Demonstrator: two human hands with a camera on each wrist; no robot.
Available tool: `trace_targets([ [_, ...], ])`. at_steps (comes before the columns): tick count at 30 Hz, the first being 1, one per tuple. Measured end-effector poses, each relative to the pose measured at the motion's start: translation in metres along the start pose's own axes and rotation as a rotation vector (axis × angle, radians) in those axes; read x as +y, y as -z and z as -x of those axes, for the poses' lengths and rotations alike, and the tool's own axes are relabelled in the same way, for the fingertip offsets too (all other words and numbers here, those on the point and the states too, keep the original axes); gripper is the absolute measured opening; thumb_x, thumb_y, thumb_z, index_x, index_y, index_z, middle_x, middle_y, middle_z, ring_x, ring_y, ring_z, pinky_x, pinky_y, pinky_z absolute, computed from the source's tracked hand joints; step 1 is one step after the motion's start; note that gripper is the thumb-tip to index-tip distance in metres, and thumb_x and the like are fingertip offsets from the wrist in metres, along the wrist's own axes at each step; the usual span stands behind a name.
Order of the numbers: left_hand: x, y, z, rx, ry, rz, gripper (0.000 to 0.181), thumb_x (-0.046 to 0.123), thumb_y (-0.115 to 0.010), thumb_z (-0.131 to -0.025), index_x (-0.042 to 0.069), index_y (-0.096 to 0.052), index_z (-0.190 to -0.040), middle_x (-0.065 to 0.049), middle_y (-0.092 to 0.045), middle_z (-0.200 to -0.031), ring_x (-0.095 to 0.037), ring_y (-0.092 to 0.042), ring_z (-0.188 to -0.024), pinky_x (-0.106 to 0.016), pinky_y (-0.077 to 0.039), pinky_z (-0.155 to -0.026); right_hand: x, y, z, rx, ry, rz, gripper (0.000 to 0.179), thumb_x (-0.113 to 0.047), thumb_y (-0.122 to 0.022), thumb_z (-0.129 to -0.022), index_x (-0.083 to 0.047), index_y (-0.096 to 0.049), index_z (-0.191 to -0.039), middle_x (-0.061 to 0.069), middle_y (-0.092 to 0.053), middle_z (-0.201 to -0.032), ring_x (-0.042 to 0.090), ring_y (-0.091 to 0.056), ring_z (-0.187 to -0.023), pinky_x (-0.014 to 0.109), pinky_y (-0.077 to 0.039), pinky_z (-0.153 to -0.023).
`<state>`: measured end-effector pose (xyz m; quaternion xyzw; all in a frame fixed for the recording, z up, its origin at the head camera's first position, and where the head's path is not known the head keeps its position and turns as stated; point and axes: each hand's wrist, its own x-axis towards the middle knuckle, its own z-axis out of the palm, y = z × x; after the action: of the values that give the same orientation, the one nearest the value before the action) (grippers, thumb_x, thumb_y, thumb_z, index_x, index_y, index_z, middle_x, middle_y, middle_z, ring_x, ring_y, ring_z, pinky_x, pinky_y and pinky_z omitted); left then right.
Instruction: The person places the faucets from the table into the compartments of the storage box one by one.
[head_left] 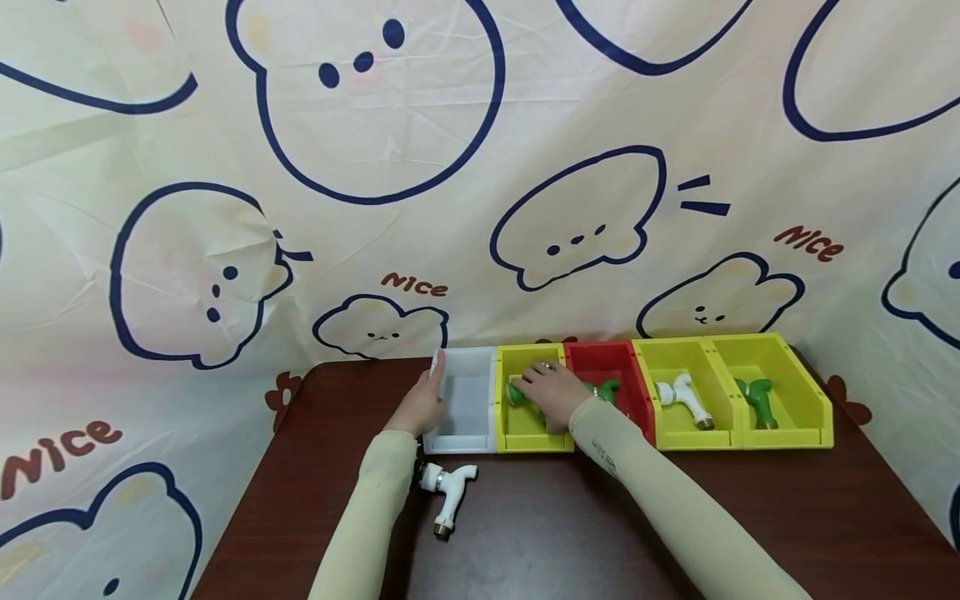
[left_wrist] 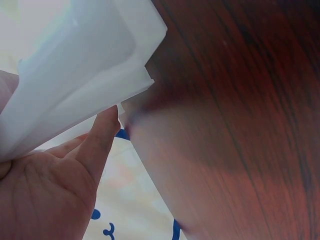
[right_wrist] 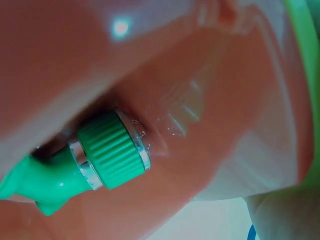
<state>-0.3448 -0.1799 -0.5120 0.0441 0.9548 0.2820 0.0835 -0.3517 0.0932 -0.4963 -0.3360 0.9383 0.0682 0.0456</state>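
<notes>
My left hand (head_left: 422, 406) grips the left side wall of the white bin (head_left: 459, 443); in the left wrist view its fingers (left_wrist: 102, 137) lie along the outside of that wall. My right hand (head_left: 553, 393) reaches down into the left yellow bin (head_left: 528, 443), its fingers and thumb bent round a green faucet (head_left: 514, 394), most of which the hand hides. Beside that hand, a second green faucet (right_wrist: 55, 177) with a ribbed knob lies in the red bin (head_left: 618, 362). On the table, in front of the white bin, lies a white faucet (head_left: 450, 492).
Two joined yellow bins (head_left: 787, 437) stand at the right end of the row, holding another white faucet (head_left: 684, 400) and another green faucet (head_left: 759, 402). The dark wooden table (head_left: 570, 533) ends at a printed cloth (head_left: 420, 225) behind the bins.
</notes>
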Motion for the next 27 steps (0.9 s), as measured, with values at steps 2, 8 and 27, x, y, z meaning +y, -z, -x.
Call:
trace_targets([
  [2,0.0001,0.0004,-0.0004,0.001,-0.001,-0.002,0.09,-0.003,-0.049,-0.098,0.025,-0.001,-0.169,-0.022,-0.026,-0.168,-0.03,-0.06,-0.1,-0.04,-0.046,-0.079,0.0002,0.0016,-0.0007,-0.016,-0.005,-0.008,0.092,-0.024,-0.09,-0.074,-0.02,-0.046,-0.155,0.004,-0.053,-0.151,0.029,-0.042,-0.146,0.053,-0.03,-0.123],
  [8,0.0005,0.0005,-0.0006,0.004,0.003,0.002,0.089,-0.002,-0.048,-0.099,0.026,-0.001,-0.169,-0.021,-0.026,-0.168,-0.031,-0.06,-0.106,-0.041,-0.046,-0.081,-0.0009,0.008,-0.0007,-0.045,-0.009,-0.048,0.091,-0.019,-0.089,-0.075,-0.019,-0.046,-0.155,0.005,-0.052,-0.153,0.029,-0.041,-0.148,0.051,-0.03,-0.123],
  [27,0.0015,-0.0009,0.001,0.004,0.024,0.012,0.089,-0.002,-0.049,-0.1,0.027,-0.001,-0.169,-0.019,-0.025,-0.169,-0.032,-0.059,-0.113,-0.042,-0.046,-0.084,-0.0002,0.0093,-0.0055,-0.095,-0.026,-0.121,0.083,-0.013,-0.083,-0.08,-0.018,-0.047,-0.154,0.006,-0.05,-0.154,0.029,-0.04,-0.148,0.049,-0.028,-0.124],
])
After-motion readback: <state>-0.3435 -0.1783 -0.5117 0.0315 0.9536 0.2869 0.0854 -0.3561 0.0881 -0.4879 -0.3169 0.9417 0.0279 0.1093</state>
